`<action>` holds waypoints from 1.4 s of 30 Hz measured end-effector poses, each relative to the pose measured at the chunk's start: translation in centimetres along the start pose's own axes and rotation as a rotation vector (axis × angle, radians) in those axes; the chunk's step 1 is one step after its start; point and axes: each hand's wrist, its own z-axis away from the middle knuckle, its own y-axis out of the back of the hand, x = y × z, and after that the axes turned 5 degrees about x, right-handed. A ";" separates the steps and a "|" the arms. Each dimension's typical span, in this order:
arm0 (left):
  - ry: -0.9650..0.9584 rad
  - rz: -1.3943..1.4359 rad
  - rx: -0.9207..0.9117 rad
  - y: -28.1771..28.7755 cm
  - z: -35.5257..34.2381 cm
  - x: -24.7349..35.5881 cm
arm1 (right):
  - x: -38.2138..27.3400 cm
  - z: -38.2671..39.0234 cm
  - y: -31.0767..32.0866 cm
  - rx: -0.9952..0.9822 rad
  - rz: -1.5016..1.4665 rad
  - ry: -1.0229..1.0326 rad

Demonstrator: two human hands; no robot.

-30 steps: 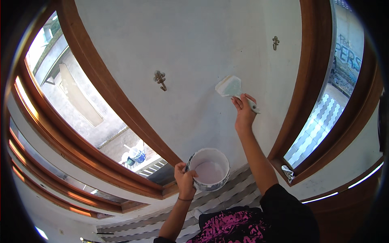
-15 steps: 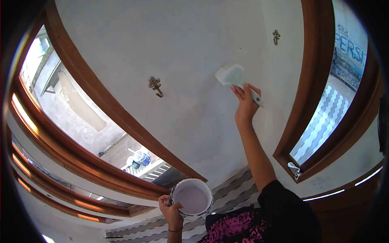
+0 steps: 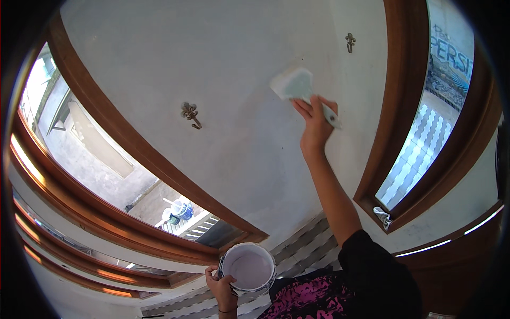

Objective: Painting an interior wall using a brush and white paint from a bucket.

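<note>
My right hand grips the pale handle of a wide paintbrush. White paint coats the bristles, which lie against the grey-white wall. Down by my waist, my left hand holds a round paint bucket by its rim, thumb over the edge. Inside the bucket is pale, slightly pinkish paint. A darker, damp-looking patch spreads over the wall below and left of the brush.
Metal hooks stick out from the wall, one on the left and one at upper right. Brown wooden window frames flank the wall. A crumpled white cloth lies in the right frame's lower corner. Patterned tiles cover the floor.
The brush and my right hand have moved slightly up and left in the picture. The whole view has shifted a little, and my left hand still holds the bucket.
</note>
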 end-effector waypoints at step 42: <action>-0.013 0.007 0.123 4.2 2.4 -0.1 | 12.2 8.9 22.4 0.106 0.181 -0.149</action>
